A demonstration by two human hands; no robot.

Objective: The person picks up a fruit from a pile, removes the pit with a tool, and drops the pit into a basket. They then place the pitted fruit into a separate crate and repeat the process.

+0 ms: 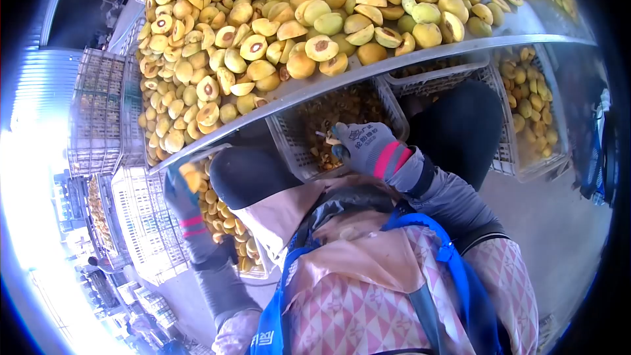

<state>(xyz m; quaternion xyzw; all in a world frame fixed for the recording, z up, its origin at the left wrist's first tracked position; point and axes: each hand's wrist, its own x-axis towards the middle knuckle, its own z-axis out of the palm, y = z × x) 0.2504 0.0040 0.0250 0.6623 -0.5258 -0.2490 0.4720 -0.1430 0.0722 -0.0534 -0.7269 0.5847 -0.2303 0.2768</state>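
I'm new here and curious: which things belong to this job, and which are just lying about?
Probably the job's:
halved fruit
small tool in the right hand
crate under that hand
fruit crate by the left hand

Probably just lying about:
stacked crates, far left

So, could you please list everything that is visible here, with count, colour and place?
Halved fruits: too many to count, yellow-orange, heaped on table
Table: one, metallic grey, across the top
Middle crate: one, greyish, between knees, brownish scraps inside
Right crate: one, pale, beyond right knee, fruit inside
Left crate: one, pale, beside left forearm, fruit inside
Background crates: several, whitish-grey, far left
Fruit piece: one, orange-yellow, at left hand
Small item: one, whitish, in right hand, kind unclear
Floor: one, grey, lower right
Straps: two, blue, over clothing
Legs: two, dark, below table edge
Left hand: one, grey-gloved, by table's left corner
Right hand: one, grey-gloved, over middle crate
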